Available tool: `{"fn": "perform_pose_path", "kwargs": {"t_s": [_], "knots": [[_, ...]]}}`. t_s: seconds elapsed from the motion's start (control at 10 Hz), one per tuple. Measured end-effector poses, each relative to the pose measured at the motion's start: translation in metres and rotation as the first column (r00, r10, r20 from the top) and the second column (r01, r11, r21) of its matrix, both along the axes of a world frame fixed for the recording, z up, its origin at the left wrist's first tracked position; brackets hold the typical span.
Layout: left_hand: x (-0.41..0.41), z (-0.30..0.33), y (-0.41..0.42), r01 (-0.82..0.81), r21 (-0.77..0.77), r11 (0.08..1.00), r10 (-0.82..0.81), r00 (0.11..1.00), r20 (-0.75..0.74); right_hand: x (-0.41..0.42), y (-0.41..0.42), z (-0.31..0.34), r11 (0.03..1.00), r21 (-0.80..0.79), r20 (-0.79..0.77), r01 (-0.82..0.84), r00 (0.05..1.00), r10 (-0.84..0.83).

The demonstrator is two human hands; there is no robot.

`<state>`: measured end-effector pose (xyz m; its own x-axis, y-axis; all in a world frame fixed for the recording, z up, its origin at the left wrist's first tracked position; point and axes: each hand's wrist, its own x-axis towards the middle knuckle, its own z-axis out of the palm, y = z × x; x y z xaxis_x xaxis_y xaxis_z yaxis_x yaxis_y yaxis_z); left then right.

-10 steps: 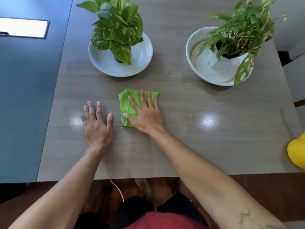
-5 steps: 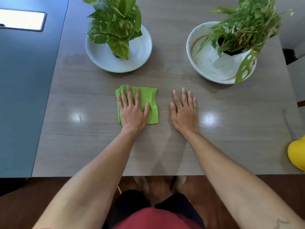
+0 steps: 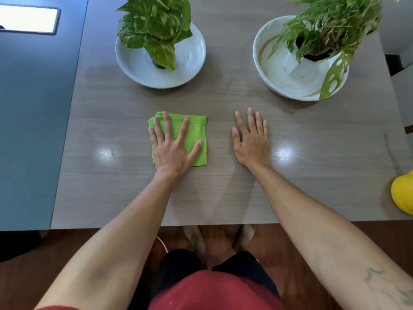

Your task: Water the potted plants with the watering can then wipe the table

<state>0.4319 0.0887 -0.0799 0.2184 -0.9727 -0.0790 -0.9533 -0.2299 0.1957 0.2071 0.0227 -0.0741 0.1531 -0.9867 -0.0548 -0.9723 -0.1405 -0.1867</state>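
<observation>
A folded green cloth (image 3: 196,135) lies on the grey wood-grain table (image 3: 223,193), near its middle. My left hand (image 3: 173,148) presses flat on the cloth with fingers spread, covering its left half. Apart from the cloth, my right hand (image 3: 251,142) rests flat on the bare table to its right, holding nothing. At the back left a leafy potted plant (image 3: 154,25) stands in a white dish (image 3: 192,63). A second plant (image 3: 330,25) stands in a white bowl (image 3: 274,72) at the back right. At the right edge, part of the yellow watering can (image 3: 403,193) shows.
A blue surface (image 3: 33,108) adjoins the table on the left, with a bright rectangular panel (image 3: 26,19) at its far end. The table's near edge runs just in front of my body. Dark wooden floor and my feet show below it.
The cloth passed from my right hand to my left hand. My right hand moved off to the right and settled flat on the table. In the last half second little moved.
</observation>
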Motion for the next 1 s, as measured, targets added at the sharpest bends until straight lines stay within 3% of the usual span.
{"fn": "perform_pose_path", "kwargs": {"t_s": [0.5,0.7,0.9,1.0], "knots": [[0.137,-0.003,0.128,-0.069,0.037,0.997,0.069,0.998,-0.005,-0.003,-0.002,0.009,0.993,0.110,0.003,-0.031,1.000,0.031],[0.132,0.005,0.125,-0.070,0.097,0.993,0.070,0.998,0.009,-0.009,0.001,0.019,0.988,0.149,0.056,-0.045,0.998,0.037],[0.080,0.025,0.093,-0.172,0.008,0.985,0.173,0.984,-0.046,-0.040,0.021,0.026,0.994,0.102,0.077,-0.035,0.997,0.027],[0.037,0.024,0.068,-0.051,-0.027,0.998,0.049,0.997,-0.056,-0.058,0.034,0.027,0.994,0.112,0.081,0.020,0.996,-0.029]]}}
